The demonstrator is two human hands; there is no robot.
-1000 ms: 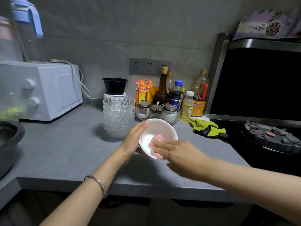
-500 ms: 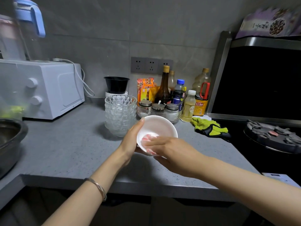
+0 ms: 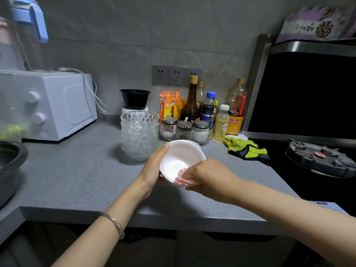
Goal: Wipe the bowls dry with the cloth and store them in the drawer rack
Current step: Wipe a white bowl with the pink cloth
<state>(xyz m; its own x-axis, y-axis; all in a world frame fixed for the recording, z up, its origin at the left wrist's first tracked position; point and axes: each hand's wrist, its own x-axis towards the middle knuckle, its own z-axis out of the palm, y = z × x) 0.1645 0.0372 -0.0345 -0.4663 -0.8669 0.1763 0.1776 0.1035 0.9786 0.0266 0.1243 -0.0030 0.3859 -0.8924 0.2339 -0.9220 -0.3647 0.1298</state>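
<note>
Occlusions and cut-offs, counter view.
Pink-and-white cloth mostly buried under the right hand, with only a crumpled edge showing. The left hand has its fingers hidden behind the round white bowl. A second white rim peeks out behind it, the rest covered. Dark metal pot is cut by the left edge. Blue-lidded clear jug is blurred and cropped at top. Purple printed box runs off the right corner. Labels on the clustered sauce bottles are too small to read.

White bowl: smooth, glossy, ceramic-looking
Cloth: soft fabric, matt
Stacked bowls: clear cut glass, faceted, shiny
Countertop: matt, speckled, stone-like
Bracelet: polished metal
Work gloves: knitted fabric, matt
Spice-jar lids: shiny metal
Range hood frame: brushed metal
</note>
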